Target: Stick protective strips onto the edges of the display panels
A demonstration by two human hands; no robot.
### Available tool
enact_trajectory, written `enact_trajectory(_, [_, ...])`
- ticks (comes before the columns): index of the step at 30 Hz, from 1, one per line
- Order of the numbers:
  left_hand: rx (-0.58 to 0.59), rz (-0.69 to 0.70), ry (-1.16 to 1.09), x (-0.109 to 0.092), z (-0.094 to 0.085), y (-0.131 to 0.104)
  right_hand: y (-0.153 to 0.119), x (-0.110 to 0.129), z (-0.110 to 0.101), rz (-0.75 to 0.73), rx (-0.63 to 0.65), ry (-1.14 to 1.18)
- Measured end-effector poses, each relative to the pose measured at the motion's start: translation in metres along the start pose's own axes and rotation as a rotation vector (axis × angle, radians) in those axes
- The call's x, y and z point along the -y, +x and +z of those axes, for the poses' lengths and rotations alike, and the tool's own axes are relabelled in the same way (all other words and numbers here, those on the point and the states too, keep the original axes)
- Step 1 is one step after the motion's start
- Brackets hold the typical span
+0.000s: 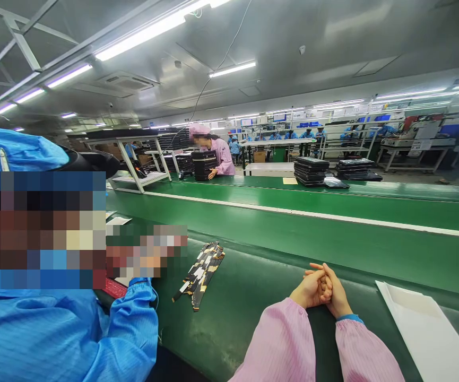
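Observation:
My left hand (311, 289) and my right hand (336, 291) are clasped together above the green work surface (285, 339), their fingers folded into each other. Nothing shows between them, though the inner palms are hidden. Pink sleeves cover both forearms, and a blue band (349, 318) circles my right wrist. To the left of my hands lies a fanned pile of flat black strips (201, 273) with gold and white patches, resembling flex cables. On the right, close to my right forearm, is a folded white sheet or sleeve (428, 329).
A co-worker in blue (66, 339) sits close on my left, an arm reaching onto the table. Beyond runs a green conveyor (253, 212) with a pale rail. Stacks of black flat panels (311, 171) stand across it, near a person in pink (223, 156) handling another stack.

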State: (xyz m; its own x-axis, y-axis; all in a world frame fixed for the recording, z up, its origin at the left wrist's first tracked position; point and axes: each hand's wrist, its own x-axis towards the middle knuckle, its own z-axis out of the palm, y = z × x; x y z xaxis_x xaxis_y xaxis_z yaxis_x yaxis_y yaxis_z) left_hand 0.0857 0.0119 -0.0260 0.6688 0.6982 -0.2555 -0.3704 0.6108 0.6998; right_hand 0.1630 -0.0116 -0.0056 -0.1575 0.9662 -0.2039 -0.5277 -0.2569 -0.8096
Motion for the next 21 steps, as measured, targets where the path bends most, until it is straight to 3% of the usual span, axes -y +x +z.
enact_trajectory(21, [0.043,0.009,-0.028,0.0039,-0.0063,0.0056,0.0009,-0.001,0.0004,0.013,-0.005,0.011])
